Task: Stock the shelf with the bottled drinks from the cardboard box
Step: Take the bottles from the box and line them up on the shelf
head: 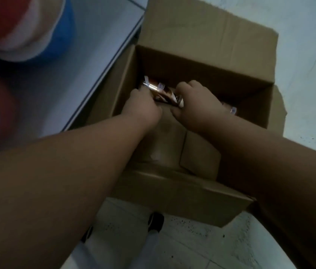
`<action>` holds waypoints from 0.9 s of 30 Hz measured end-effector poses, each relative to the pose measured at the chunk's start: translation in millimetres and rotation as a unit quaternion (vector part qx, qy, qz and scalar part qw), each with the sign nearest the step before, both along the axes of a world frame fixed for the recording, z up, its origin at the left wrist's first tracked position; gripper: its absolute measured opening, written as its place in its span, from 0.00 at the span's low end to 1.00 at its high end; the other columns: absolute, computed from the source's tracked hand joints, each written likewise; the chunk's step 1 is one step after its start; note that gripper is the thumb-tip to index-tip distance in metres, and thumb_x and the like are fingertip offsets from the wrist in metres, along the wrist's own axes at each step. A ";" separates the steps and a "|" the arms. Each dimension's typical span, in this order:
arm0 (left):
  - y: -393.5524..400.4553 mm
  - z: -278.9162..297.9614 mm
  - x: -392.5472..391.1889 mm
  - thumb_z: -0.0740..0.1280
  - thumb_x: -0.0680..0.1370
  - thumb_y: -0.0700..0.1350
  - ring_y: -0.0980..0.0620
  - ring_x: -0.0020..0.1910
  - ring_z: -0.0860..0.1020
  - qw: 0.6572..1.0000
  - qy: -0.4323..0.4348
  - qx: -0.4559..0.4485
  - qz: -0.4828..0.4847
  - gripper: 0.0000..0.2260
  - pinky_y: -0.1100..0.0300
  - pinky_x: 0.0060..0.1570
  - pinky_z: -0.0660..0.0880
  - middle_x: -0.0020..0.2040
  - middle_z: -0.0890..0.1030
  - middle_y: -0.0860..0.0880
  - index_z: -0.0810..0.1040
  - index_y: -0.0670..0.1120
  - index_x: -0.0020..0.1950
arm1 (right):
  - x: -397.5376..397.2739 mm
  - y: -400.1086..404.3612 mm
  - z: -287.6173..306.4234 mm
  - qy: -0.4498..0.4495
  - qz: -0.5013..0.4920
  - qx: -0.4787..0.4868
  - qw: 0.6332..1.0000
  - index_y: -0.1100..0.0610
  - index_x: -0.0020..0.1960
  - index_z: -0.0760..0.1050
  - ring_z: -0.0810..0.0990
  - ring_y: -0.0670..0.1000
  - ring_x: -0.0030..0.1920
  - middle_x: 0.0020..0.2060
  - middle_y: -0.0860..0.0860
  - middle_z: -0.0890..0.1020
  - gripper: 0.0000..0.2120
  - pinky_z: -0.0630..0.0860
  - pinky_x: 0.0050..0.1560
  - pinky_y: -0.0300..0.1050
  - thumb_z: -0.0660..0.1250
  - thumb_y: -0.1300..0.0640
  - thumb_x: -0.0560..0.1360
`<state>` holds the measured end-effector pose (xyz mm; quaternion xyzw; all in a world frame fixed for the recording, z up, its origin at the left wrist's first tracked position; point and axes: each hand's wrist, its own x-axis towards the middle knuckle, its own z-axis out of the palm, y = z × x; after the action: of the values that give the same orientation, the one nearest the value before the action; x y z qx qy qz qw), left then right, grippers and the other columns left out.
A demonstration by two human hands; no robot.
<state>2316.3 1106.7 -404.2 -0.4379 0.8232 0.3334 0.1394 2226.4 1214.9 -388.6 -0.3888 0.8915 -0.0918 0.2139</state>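
Both hands, left point(143, 108) and right point(194, 105), reach into the cardboard box point(201, 55), each closed around a brown-labelled bottle point(161, 92).

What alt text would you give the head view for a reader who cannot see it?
Both hands reach down into an open cardboard box on the floor, the left hand and right hand gripping brown-labelled bottles lying inside. Another bottle shows past the right hand, and a grey shelf stands left of the box.
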 end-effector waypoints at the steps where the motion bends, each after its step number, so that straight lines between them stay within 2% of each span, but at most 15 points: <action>1: 0.5 -13.1 -4.7 0.68 0.75 0.47 0.43 0.59 0.73 0.997 -0.011 0.032 0.071 0.23 0.48 0.57 0.73 0.65 0.70 0.44 0.68 0.47 0.68 | -6.1 -5.2 -14.8 -0.016 -0.011 0.001 1.000 0.49 0.60 0.71 0.73 0.51 0.47 0.48 0.48 0.71 0.20 0.74 0.44 0.48 0.70 0.48 0.70; 3: 0.9 -38.2 -7.9 0.66 0.75 0.46 0.41 0.63 0.70 0.984 -0.043 0.049 0.165 0.24 0.45 0.60 0.71 0.67 0.69 0.43 0.65 0.46 0.70 | -17.2 -15.3 -46.7 -0.040 -0.041 0.017 0.998 0.50 0.64 0.70 0.75 0.53 0.52 0.53 0.51 0.74 0.25 0.75 0.49 0.50 0.71 0.49 0.69; 5: 5.5 -59.5 -6.8 0.65 0.76 0.47 0.41 0.66 0.67 0.978 -0.074 0.033 0.191 0.25 0.46 0.62 0.67 0.69 0.68 0.42 0.63 0.45 0.71 | -27.2 -20.7 -79.5 -0.050 -0.047 0.056 0.996 0.52 0.68 0.67 0.74 0.58 0.59 0.61 0.55 0.74 0.29 0.73 0.57 0.54 0.71 0.50 0.70; 8: 18.2 -87.5 -4.0 0.63 0.77 0.47 0.42 0.66 0.66 0.984 -0.115 -0.084 0.108 0.24 0.49 0.62 0.64 0.68 0.68 0.42 0.62 0.44 0.71 | -33.5 -19.5 -113.1 -0.026 -0.006 0.112 0.993 0.55 0.71 0.63 0.71 0.62 0.63 0.65 0.59 0.73 0.28 0.68 0.59 0.55 0.66 0.51 0.73; 11: 22.9 -106.2 0.5 0.59 0.79 0.46 0.42 0.64 0.67 0.972 -0.126 -0.196 0.021 0.23 0.49 0.62 0.64 0.67 0.69 0.41 0.61 0.42 0.72 | -29.7 -16.7 -124.9 0.052 0.046 0.152 0.986 0.58 0.67 0.68 0.71 0.63 0.62 0.62 0.61 0.75 0.22 0.65 0.60 0.58 0.63 0.51 0.75; 14: 21.7 -114.5 7.3 0.60 0.79 0.48 0.42 0.63 0.68 0.968 -0.127 -0.215 -0.027 0.23 0.50 0.60 0.66 0.66 0.69 0.40 0.61 0.42 0.72 | -23.1 -18.8 -121.9 0.038 0.039 0.170 0.984 0.59 0.67 0.68 0.70 0.62 0.64 0.63 0.60 0.73 0.26 0.64 0.63 0.57 0.66 0.49 0.73; 17: 21.2 -114.1 3.7 0.63 0.78 0.47 0.41 0.65 0.67 0.982 -0.127 -0.125 0.057 0.25 0.49 0.61 0.67 0.68 0.68 0.40 0.59 0.45 0.73 | -20.8 -14.0 -114.1 -0.052 -0.042 0.088 0.994 0.58 0.66 0.67 0.74 0.59 0.59 0.59 0.57 0.75 0.25 0.70 0.53 0.51 0.70 0.52 0.72; 20: 11.8 -103.5 1.0 0.68 0.74 0.46 0.40 0.64 0.70 0.970 -0.106 0.051 0.213 0.28 0.46 0.59 0.69 0.67 0.70 0.42 0.62 0.46 0.71 | -16.6 -4.9 -92.9 -0.143 -0.155 -0.019 0.977 0.54 0.63 0.69 0.77 0.50 0.49 0.52 0.51 0.77 0.21 0.73 0.43 0.45 0.70 0.54 0.73; 22: 6.6 -81.1 5.7 0.72 0.71 0.48 0.41 0.58 0.75 0.945 -0.059 0.154 0.281 0.29 0.49 0.54 0.73 0.59 0.75 0.46 0.66 0.46 0.69 | -14.8 -3.6 -64.1 -0.141 -0.178 -0.073 0.971 0.52 0.58 0.71 0.76 0.48 0.46 0.48 0.49 0.77 0.18 0.75 0.41 0.43 0.71 0.51 0.71; 25: 5.3 -23.3 14.5 0.73 0.66 0.50 0.43 0.46 0.79 0.926 0.021 0.214 0.311 0.25 0.52 0.48 0.76 0.48 0.80 0.46 0.75 0.45 0.61 | -14.9 -3.7 -3.4 -0.090 -0.163 -0.130 0.974 0.53 0.50 0.74 0.76 0.50 0.43 0.45 0.49 0.76 0.14 0.71 0.40 0.45 0.70 0.47 0.69; 27: 5.4 23.3 18.8 0.73 0.63 0.50 0.41 0.42 0.82 0.912 0.077 0.253 0.312 0.23 0.46 0.49 0.78 0.45 0.82 0.42 0.77 0.45 0.55 | -8.9 1.0 37.9 -0.049 -0.150 -0.140 0.978 0.54 0.45 0.73 0.74 0.51 0.42 0.44 0.51 0.74 0.13 0.68 0.40 0.46 0.69 0.45 0.71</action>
<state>2335.1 1112.0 -380.9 -0.5953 0.5408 0.5900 0.0708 2217.5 1215.9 -350.6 -0.2721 0.9063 -0.2658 0.1840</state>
